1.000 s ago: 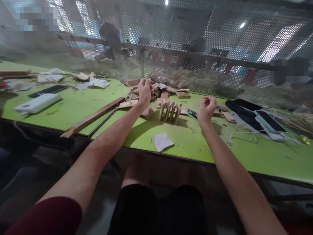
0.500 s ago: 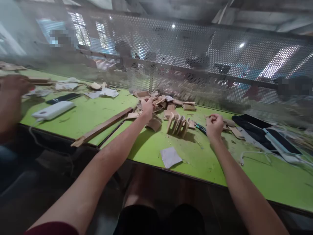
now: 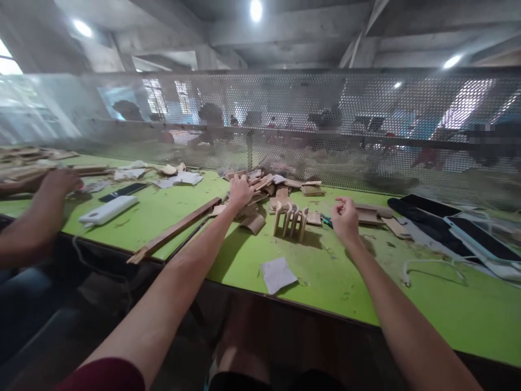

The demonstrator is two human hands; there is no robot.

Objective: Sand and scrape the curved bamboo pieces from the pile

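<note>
My left hand point(image 3: 241, 190) is at the left side of a heap of curved wooden pieces point(image 3: 280, 193), its fingers bent down among them. What lies under those fingertips is hidden. To the right, my right hand point(image 3: 345, 217) is raised just over the table with its fingers curled together; I cannot make out anything in them. A green-and-black pen-like tool point(image 3: 326, 220) lies by that hand. Between both hands, several curved wooden pieces point(image 3: 290, 221) stand on edge in a row. One more curved piece point(image 3: 253, 222) lies below my left wrist.
A crumpled paper square point(image 3: 278, 275) lies near the front edge of the green table point(image 3: 325, 293). Left are a long wooden strip point(image 3: 175, 231), a white power strip point(image 3: 109, 210) and a co-worker's hand point(image 3: 61, 183). Phones point(image 3: 484, 239) and a cable lie right; a perforated screen point(image 3: 285, 119) stands behind.
The camera view has tilted up and shifted slightly. My left hand stays at the heap with its fingers lower among the pieces. My right hand remains curled beside the pen-like tool.
</note>
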